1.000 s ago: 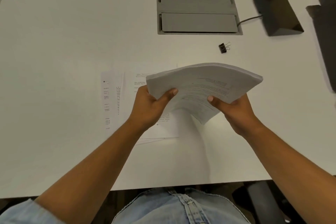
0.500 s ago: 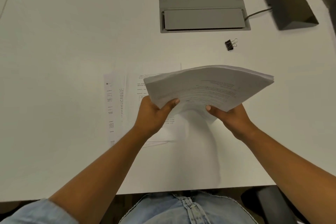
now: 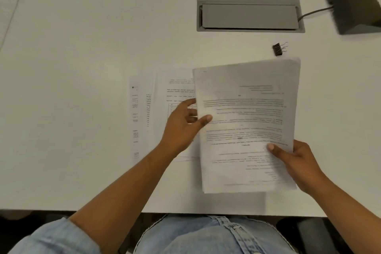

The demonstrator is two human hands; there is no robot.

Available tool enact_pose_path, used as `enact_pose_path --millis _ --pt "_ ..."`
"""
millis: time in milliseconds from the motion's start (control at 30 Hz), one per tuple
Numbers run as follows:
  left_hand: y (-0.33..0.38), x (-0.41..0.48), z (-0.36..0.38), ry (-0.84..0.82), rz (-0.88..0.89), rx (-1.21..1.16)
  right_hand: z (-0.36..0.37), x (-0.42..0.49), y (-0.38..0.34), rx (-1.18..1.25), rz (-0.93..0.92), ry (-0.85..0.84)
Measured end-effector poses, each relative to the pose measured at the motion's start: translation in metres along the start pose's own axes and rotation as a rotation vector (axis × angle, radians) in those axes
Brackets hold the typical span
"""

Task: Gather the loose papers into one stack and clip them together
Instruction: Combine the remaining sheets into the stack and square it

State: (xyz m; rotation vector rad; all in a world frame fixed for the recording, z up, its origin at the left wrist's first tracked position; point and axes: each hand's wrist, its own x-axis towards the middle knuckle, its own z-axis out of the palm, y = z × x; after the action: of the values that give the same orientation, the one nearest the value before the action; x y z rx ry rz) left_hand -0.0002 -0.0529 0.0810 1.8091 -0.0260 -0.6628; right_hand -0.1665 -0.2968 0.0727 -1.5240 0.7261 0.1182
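Note:
A thick stack of printed papers (image 3: pixel 247 121) is held flat above the white table, its text upside down to me. My left hand (image 3: pixel 183 128) grips its left edge with the thumb on top. My right hand (image 3: pixel 296 161) pinches its lower right corner. More loose printed sheets (image 3: pixel 152 109) lie on the table to the left, partly under the stack and my left hand. A small black binder clip (image 3: pixel 278 48) lies on the table just beyond the stack's far right corner, touching nothing.
A grey cable hatch (image 3: pixel 248 0) is set into the table at the back. A dark wedge-shaped device (image 3: pixel 354 4) with a cable sits at the far right. The table's near edge (image 3: pixel 103 210) runs just above my lap.
The stack has tipped from a raised, edge-on tilt to lying flat and face up toward me. My right hand slid to its lower right corner. The view also shifted.

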Motion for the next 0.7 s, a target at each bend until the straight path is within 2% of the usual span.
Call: enact_pose_path --millis 67,133,200,233,333,433,600,700 --pt "-0.019 0.007 -0.009 0.181 -0.035 0.254 -0.004 -0.004 0.008 0.038 0.053 0.037" --pt "-0.037 0.012 -0.019 0.316 -0.072 0.660 -0.006 -0.006 0.013 0.078 0.082 0.052" --pt "-0.050 0.014 -0.024 0.333 -0.126 0.984 -0.010 -0.009 0.016 0.110 0.111 0.063" --pt "-0.054 0.016 -0.026 0.334 -0.168 1.046 -0.011 -0.009 0.017 0.112 0.115 0.065" --pt "-0.058 0.021 -0.027 0.346 -0.316 1.045 -0.014 -0.009 0.015 0.087 0.121 0.068" --pt "-0.055 0.022 -0.026 0.374 -0.388 0.949 -0.012 -0.007 0.008 0.067 0.100 0.050" --pt "-0.055 0.025 -0.030 0.452 -0.359 0.619 -0.007 -0.005 -0.002 0.082 0.068 0.026" --pt "-0.058 0.023 -0.030 0.433 -0.283 0.385 -0.007 -0.005 -0.005 0.073 0.070 0.029"
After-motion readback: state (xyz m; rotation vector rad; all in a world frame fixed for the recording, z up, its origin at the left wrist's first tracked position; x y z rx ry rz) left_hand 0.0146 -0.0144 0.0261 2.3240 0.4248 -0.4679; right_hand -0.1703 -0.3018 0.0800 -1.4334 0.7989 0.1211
